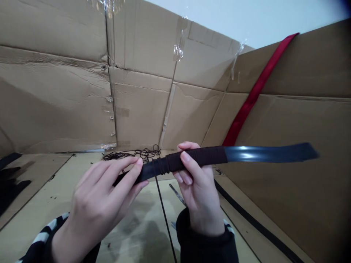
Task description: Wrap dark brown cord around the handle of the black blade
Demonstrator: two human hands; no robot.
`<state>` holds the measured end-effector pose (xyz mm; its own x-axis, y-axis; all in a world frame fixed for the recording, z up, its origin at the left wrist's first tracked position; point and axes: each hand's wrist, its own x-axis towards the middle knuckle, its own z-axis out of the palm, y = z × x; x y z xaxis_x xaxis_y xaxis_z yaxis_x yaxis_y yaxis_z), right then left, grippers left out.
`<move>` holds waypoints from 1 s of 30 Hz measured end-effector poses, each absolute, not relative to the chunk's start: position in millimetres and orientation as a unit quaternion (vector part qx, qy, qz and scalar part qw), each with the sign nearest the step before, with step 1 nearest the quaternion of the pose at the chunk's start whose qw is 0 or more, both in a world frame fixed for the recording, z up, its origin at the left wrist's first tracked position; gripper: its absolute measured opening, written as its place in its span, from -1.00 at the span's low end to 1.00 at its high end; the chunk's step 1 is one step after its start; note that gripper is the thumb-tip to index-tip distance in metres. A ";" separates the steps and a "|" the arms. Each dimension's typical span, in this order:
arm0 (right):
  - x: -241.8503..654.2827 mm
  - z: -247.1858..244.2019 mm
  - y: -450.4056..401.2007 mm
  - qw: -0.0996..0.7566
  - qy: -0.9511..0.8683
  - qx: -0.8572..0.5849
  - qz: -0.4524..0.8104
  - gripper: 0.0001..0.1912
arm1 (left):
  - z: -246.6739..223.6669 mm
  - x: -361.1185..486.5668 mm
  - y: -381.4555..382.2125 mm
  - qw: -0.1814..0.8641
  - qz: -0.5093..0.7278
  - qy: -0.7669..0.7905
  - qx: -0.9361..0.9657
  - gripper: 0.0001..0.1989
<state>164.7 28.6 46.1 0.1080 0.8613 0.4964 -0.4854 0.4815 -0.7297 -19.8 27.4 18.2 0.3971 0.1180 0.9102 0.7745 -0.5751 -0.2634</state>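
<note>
A glossy dark strip (263,153), slightly curved, runs across the view above the table. Dark brown cord (201,157) is wound tightly around its middle, with a few looser turns at the left end of the winding. My right hand (201,193) grips the wound part, thumb in front and fingers behind. On the bare left part of the strip, my left hand (101,201) pinches with thumb and fingertips; its palm side is hidden. A length of cord (164,215) hangs from the loose turns down past the table.
Tangled cord (134,153) lies at the table's back. Cardboard walls (142,106) stand behind and right, a red ribbon (252,95) hanging over one. Black strips (16,188) lie left, another black strip (255,219) right. A thin metal tool (177,193) is partly hidden by my right hand.
</note>
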 end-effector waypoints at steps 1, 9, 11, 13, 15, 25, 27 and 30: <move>166.7 45.8 28.3 0.709 -0.487 -0.194 0.472 -0.84 | 18.7 -20.1 27.4 0.354 -0.458 -0.293 -0.761 -0.73; 164.6 40.8 36.1 0.735 -0.487 -0.252 0.399 -0.79 | 9.7 -18.7 31.9 0.207 -0.438 -0.321 -0.814 -0.64; 162.3 39.3 39.9 0.741 -0.460 -0.249 0.421 -0.82 | 9.7 -18.1 32.9 0.211 -0.448 -0.307 -0.813 -0.65; 163.3 38.1 42.6 0.734 -0.450 -0.237 0.451 -0.83 | 12.0 -17.1 32.8 0.239 -0.456 -0.296 -0.805 -0.77; 167.1 37.4 43.8 0.721 -0.463 -0.216 0.469 -0.82 | 14.8 -15.4 31.7 0.262 -0.459 -0.295 -0.796 -0.83; 168.3 43.2 35.0 0.754 -0.442 -0.280 0.398 -0.88 | 8.7 -16.7 28.4 0.153 -0.431 -0.322 -0.829 -0.56; 166.7 42.6 37.2 0.763 -0.416 -0.293 0.399 -0.88 | 10.3 -21.6 26.8 0.124 -0.404 -0.317 -0.849 -0.56; 167.6 40.2 41.2 0.763 -0.394 -0.292 0.421 -0.86 | 14.1 -26.8 25.7 0.102 -0.379 -0.309 -0.866 -0.66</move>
<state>167.6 41.2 40.2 0.3342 0.8729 0.3555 -0.4133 0.4747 -0.7771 -26.8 25.7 14.1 0.5220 0.4577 0.7198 0.6121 -0.7887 0.0576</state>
